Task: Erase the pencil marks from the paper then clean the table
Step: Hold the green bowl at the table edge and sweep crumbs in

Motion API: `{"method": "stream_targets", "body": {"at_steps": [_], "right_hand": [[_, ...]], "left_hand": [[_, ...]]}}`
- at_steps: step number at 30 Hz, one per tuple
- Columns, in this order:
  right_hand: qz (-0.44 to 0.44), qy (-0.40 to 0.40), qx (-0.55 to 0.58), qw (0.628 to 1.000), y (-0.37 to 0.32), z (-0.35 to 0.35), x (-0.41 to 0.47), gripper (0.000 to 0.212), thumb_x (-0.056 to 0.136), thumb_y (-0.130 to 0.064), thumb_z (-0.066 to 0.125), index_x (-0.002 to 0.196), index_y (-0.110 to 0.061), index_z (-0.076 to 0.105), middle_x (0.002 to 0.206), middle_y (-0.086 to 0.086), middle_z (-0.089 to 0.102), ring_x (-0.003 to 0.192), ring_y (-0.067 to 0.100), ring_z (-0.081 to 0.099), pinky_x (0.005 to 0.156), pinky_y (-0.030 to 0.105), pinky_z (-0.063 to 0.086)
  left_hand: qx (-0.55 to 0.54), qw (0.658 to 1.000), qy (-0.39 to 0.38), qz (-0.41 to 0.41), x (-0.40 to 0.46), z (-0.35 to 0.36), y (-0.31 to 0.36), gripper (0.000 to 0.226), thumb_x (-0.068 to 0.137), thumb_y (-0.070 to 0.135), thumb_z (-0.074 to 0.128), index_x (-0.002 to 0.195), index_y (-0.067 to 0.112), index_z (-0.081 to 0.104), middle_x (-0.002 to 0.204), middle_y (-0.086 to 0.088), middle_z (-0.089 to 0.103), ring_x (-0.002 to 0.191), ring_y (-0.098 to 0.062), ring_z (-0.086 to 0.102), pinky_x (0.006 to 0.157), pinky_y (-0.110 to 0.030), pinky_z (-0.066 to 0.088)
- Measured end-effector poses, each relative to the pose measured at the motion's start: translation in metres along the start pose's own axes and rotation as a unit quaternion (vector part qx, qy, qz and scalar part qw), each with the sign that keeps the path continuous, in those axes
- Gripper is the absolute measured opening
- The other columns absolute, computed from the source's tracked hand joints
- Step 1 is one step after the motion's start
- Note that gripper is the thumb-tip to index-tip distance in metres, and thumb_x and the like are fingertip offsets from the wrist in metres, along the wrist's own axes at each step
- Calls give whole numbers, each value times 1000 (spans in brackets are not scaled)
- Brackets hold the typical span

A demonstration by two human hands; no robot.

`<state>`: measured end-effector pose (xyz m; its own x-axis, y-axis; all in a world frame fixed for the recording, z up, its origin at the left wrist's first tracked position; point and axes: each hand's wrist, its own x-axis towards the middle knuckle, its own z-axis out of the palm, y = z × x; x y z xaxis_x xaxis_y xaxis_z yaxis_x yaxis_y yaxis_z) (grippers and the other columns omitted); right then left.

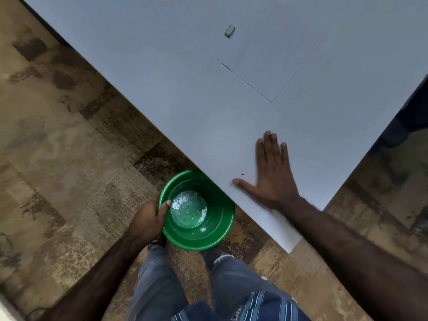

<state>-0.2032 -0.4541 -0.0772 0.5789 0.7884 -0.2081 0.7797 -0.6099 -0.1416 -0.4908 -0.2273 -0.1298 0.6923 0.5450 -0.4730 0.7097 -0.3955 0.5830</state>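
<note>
White worktop [162, 72], cleaning step: right hand [269, 174] flat, fingers straight, crumbs [242, 174] beside thumb; left hand [148, 221] grips bowl [208, 237] below edge. Next: sweep crumbs in.

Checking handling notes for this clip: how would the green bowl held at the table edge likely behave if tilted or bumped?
The green bowl, gripped at its rim by the left hand, looks like light, stiff plastic. Its glossy inside probably lets the eraser crumbs slide out if tipped. One-sided grip likely lets it tilt easily.
</note>
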Motion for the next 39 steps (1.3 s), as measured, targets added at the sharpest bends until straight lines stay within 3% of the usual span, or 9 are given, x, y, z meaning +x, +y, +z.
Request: {"method": "stream_targets", "body": {"at_steps": [7, 15, 19, 22, 24, 27, 29, 34, 39], "right_hand": [[-120, -67, 12, 990, -94, 15, -47, 131, 88, -98, 30, 168, 1, -2, 174, 25, -21, 164, 36, -19, 134, 59, 2], [-265, -85, 72, 958, -117, 26, -67, 102, 104, -77, 37, 169, 0, 15, 179, 18, 2, 167, 27, -5, 134, 49, 18], [-210, 25, 153, 965, -78, 8, -46, 83, 107, -57, 58, 165, -2, 34, 176, 14, 24, 165, 23, 17, 134, 43, 22], [-119, 113, 129, 978, -39, 6, -27, 79, 108, -55, 56, 165, -4, 35, 174, 12, 27, 164, 21, 21, 134, 44, 20], [-33, 132, 93, 986, -11, 4, -14, 85, 108, -60, 50, 168, -4, 26, 177, 12, 18, 166, 24, 14, 135, 48, 16], [90, 67, 57, 992, 15, 0, -3, 102, 104, -76, 33, 170, -4, 3, 179, 13, -6, 167, 25, -9, 134, 55, 5], [110, 25, 42, 993, 11, 1, -3, 108, 102, -81, 28, 169, -5, -9, 177, 14, -21, 164, 25, -20, 134, 57, -1], [-42, -13, 4, 999, -59, 13, -28, 119, 97, -86, 34, 168, 2, -1, 175, 25, -16, 165, 38, -12, 131, 66, 7], [-210, -59, -32, 975, -116, 25, -57, 111, 99, -87, 28, 170, -5, 10, 179, 16, -9, 165, 30, -15, 132, 62, 10]], "left_hand": [[0, 1000, -2, -11, 0, 0, -3, 34, 106, 43, 47, 119, 15, 61, 79, 1, 69, 67, -13, 67, 62, -36, 57], [-3, 1000, 4, -12, 5, 0, -6, 38, 105, 46, 46, 115, 14, 63, 86, 0, 70, 73, -15, 67, 67, -33, 56], [6, 1000, -1, -12, 6, -2, -2, 34, 106, 43, 46, 115, 14, 61, 82, -1, 67, 71, -15, 65, 64, -33, 54], [-5, 1000, -3, -9, 8, -4, 1, 32, 106, 41, 46, 118, 15, 61, 81, 2, 68, 69, -11, 65, 60, -28, 50], [-11, 1000, 0, 1, 8, -6, 4, 29, 107, 38, 47, 120, 16, 61, 80, 4, 68, 68, -10, 66, 60, -26, 50], [-12, 1000, 5, 8, 7, -7, 6, 27, 107, 36, 48, 119, 16, 61, 82, 3, 67, 70, -9, 65, 60, -25, 48], [-10, 1000, 7, 12, 7, -7, 8, 28, 107, 35, 49, 119, 13, 61, 83, 2, 67, 70, -9, 65, 58, -23, 47], [-6, 1000, 4, 26, 5, -8, 10, 28, 108, 33, 47, 128, 16, 57, 79, 3, 67, 65, -7, 65, 52, -15, 45], [-12, 999, 11, 38, 5, -7, 9, 31, 107, 34, 48, 132, 17, 56, 82, 5, 69, 66, -8, 66, 58, -30, 55]]}}
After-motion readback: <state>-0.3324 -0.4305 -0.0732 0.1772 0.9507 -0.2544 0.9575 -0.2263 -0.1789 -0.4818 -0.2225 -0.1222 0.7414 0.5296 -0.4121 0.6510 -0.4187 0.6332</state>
